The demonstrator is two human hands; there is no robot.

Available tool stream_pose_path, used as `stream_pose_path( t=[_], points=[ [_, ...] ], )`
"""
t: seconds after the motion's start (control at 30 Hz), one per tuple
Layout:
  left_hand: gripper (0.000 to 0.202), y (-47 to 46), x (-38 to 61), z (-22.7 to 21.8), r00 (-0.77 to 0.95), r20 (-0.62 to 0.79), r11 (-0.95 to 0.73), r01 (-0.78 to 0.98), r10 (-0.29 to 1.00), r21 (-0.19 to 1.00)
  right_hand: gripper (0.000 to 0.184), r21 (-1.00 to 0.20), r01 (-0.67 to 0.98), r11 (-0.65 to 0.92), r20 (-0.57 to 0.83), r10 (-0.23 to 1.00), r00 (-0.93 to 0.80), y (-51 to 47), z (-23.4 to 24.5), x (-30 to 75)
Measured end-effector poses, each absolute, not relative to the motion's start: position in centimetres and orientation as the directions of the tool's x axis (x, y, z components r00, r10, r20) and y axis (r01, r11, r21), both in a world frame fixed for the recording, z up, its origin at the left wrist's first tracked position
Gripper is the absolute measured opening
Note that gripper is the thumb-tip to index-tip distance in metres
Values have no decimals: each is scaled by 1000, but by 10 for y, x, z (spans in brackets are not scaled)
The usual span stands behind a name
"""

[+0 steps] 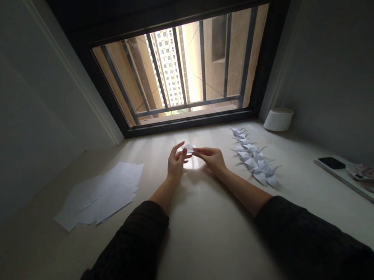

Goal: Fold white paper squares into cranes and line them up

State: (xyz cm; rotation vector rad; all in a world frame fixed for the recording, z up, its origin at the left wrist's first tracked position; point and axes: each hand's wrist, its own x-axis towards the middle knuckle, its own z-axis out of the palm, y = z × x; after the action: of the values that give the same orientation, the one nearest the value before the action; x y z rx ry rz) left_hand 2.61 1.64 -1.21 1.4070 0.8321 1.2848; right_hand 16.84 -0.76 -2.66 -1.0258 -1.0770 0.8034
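Note:
A small folded piece of white paper [188,148] is held up between my two hands, a little above the white sill near the window. My left hand [176,160] pinches its left side with thumb and fingers. From the right, my right hand [212,156] grips the paper's other edge between thumb and forefinger. To the right of my right hand, several folded paper cranes [252,157] stand in close rows. Left of my left hand lies a loose, overlapping stack of white paper sheets [103,193]. The paper's exact folds are too small to make out.
A barred window with a dark frame [192,123] closes off the far side. A white round container [278,119] stands in the back right corner. A phone [366,181] with a round decorated attachment lies at the right. Walls rise on both sides.

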Motion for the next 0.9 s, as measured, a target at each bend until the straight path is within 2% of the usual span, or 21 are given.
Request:
stream_pose_path(
  t=[0.1,0.2,0.33,0.5,0.7,0.9],
  points=[
    [49,16,27,-13,227,322,-300,-128,919,945,35,-935,-128,331,282,911,300,-6,-26,169],
    [41,20,28,-17,184,309,-286,-142,933,948,35,-933,-162,322,263,916,302,-6,-25,169],
    [33,24,29,-21,108,287,-268,-165,952,949,40,-955,-143,261,212,934,289,-9,-23,168],
    [36,26,29,-22,67,213,-190,-256,975,948,44,-978,-85,191,163,951,262,-14,-20,167],
    [37,25,30,-22,101,205,-170,-275,974,946,32,-944,-123,306,264,926,270,-9,-21,166],
    [35,24,30,-22,78,239,-224,-165,968,961,33,-936,-179,302,240,923,301,-8,-22,167]
  ],
)
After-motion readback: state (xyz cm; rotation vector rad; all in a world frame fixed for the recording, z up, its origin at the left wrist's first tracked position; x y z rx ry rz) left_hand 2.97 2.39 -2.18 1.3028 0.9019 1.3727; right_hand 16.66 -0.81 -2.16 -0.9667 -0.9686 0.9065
